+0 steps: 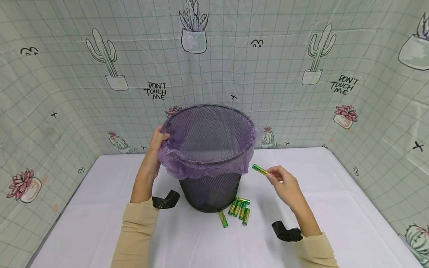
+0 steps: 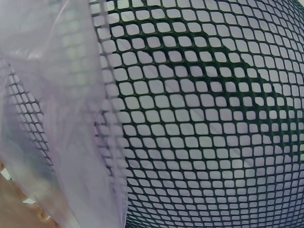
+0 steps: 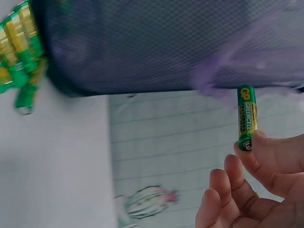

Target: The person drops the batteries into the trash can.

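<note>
A black mesh wastebasket (image 1: 211, 191), lined with a thin purple bag (image 1: 201, 169) folded over its rim, stands on the table. At the basket's left rim my left hand (image 1: 158, 139) grips the edge through the bag, thumb over the top. My right hand (image 1: 285, 184), right of the basket, pinches one green and gold battery (image 1: 259, 169) by its end between thumb and fingertips. In the right wrist view the battery (image 3: 247, 118) points at the bag's edge. Several similar batteries (image 1: 242, 208) lie on the table at the basket's front right foot. Mesh and bag fill the left wrist view.
A white cloth covers the table (image 1: 197, 245). Behind it and at both sides hangs a grid-patterned curtain (image 1: 221, 74) with cactus drawings. One battery (image 1: 223, 219) lies slightly apart, in front of the basket. Black wrist mounts (image 1: 166, 200) stick out from both sleeves.
</note>
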Demonstrator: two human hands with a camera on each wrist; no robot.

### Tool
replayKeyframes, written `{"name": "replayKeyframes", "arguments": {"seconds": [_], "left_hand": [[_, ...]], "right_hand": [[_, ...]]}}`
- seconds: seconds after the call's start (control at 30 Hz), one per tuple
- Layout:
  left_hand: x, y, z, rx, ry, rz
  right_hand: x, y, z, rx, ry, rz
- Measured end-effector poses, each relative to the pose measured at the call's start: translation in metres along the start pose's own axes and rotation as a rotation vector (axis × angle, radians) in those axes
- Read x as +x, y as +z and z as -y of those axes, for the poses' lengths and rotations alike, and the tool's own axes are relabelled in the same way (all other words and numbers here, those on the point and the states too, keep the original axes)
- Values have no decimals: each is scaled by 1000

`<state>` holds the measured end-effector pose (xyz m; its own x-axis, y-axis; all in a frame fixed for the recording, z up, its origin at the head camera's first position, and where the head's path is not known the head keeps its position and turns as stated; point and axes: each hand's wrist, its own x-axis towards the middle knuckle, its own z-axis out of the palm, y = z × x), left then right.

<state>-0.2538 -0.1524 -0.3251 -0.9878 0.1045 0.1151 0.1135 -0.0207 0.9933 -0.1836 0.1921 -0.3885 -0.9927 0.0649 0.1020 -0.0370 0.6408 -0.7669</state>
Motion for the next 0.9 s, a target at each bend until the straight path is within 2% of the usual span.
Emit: {"name": "replayKeyframes", "arguments": {"seconds": [0.27,0.47,0.63,0.9], "left_hand": [[0,1,0,-15,4,4],[0,1,0,-13,-3,8],[-1,1,-1,-14,-3,8],[-1,1,-1,-17,-7,2]], "right_hand": [[-10,-35,41,9,-116,-175],[-16,-50,67,15,-220,-251],[-17,-54,89,26,-295,-276],[-9,-45,112,13,-440,-233]]}}
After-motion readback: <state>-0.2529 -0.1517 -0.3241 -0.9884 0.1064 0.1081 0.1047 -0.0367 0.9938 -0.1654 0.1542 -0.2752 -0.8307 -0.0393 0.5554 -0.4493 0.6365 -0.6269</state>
